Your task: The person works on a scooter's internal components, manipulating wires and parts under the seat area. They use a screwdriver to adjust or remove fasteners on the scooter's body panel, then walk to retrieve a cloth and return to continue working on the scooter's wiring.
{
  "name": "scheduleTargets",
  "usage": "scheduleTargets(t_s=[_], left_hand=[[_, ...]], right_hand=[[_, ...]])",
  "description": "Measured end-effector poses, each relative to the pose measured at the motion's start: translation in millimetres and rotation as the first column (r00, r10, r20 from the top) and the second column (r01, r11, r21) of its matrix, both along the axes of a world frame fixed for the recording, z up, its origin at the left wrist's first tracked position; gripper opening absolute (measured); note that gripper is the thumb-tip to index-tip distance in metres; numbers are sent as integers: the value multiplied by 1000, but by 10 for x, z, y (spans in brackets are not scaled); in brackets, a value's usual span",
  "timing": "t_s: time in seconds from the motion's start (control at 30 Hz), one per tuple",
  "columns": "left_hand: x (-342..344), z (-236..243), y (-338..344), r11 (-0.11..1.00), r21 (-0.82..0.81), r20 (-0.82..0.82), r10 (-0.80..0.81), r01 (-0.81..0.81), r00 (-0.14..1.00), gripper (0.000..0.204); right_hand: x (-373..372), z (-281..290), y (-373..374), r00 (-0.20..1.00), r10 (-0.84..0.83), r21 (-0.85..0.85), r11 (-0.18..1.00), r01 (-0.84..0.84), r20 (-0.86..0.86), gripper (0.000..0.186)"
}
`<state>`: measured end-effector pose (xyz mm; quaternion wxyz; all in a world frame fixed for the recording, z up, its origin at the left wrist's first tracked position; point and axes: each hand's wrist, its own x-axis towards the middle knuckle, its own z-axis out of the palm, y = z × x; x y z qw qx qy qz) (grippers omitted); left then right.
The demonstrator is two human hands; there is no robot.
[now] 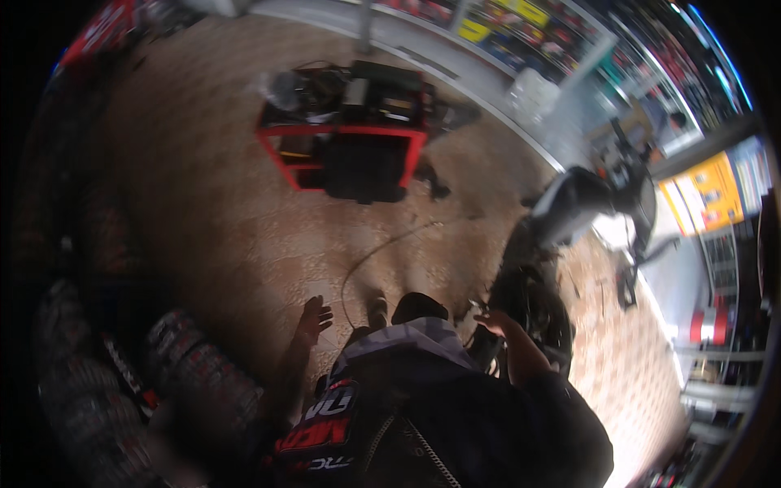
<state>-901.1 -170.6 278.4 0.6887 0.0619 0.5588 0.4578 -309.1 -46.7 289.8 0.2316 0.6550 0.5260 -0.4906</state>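
My left hand [315, 317] hangs over the tiled floor with its fingers apart and nothing in it. On the other side, my right hand [493, 321] is closed beside the rear of a dark motorcycle [569, 207]. A small shiny thing [478, 308] shows at its fingertips, too blurred to name. Whether that hand also touches the motorcycle, I cannot tell. The motorcycle stands to my right, its handlebars toward the far right.
A red cart [338, 128] with tools and boxes on top stands ahead. A thin hose or cable [348, 276] curves over the floor before my feet. Several wrapped tyres [195, 358] are stacked at the left. Glass display cases [602, 49] line the far right.
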Motion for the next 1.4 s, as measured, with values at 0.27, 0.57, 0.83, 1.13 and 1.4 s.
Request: scheduleTargets(t_s=[0.27, 0.57, 0.83, 1.13, 1.4], left_hand=[[-470, 85, -115, 946, -274, -226, 111, -172, 968, 98], [-1060, -322, -375, 793, -452, -249, 328, -409, 911, 109], [-1871, -281, 307, 612, -613, -300, 404, -499, 864, 112], [-3729, 35, 1700, 685, -371, -393, 496, -627, 775, 104], [-5647, -265, 2247, 687, -429, -427, 418, -586, 802, 107]], right_hand=[[-641, 19, 850, 985, -141, 31, 989, 144, -95, 49], [-2400, 361, 2371, 849, 525, 331, 812, -481, -53, 57], [-6068, 1431, 4029, 637, 663, 380, 748, -544, -394, 49], [-9891, 2905, 5241, 141, 336, 229, 842, -489, -931, 47], [-12133, 2095, 6805, 425, 102, -67, 929, -364, -899, 72]])
